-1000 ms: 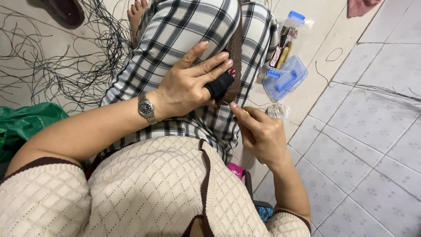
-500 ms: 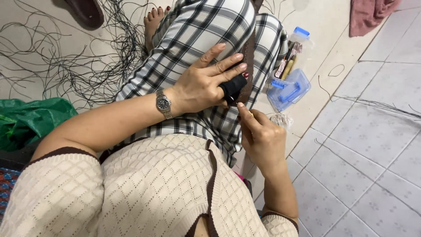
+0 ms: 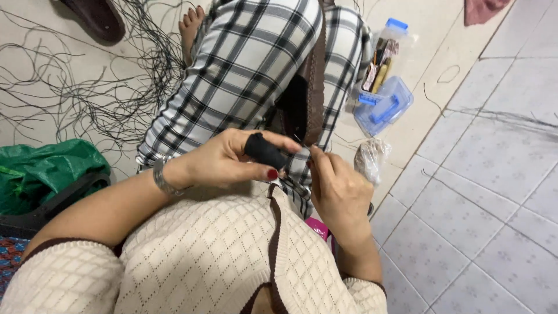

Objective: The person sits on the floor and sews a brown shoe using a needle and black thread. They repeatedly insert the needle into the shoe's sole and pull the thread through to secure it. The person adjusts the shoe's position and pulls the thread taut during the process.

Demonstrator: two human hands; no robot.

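Bright, even indoor light – soft shadows, no glare – slight blur on hands

My left hand (image 3: 224,160), its thumbnail painted dark red, wears a silver watch (image 3: 163,177) and grips a black piece (image 3: 264,150). My trousers (image 3: 256,64) are black-and-white plaid, my knit top (image 3: 203,256) cream with brown trim. The box (image 3: 383,104) is translucent blue, the bag (image 3: 49,168) green, the strands (image 3: 87,87) black.

Left hand (image 3: 224,160) fingers curled closed, right hand (image 3: 337,186) pinching beside it
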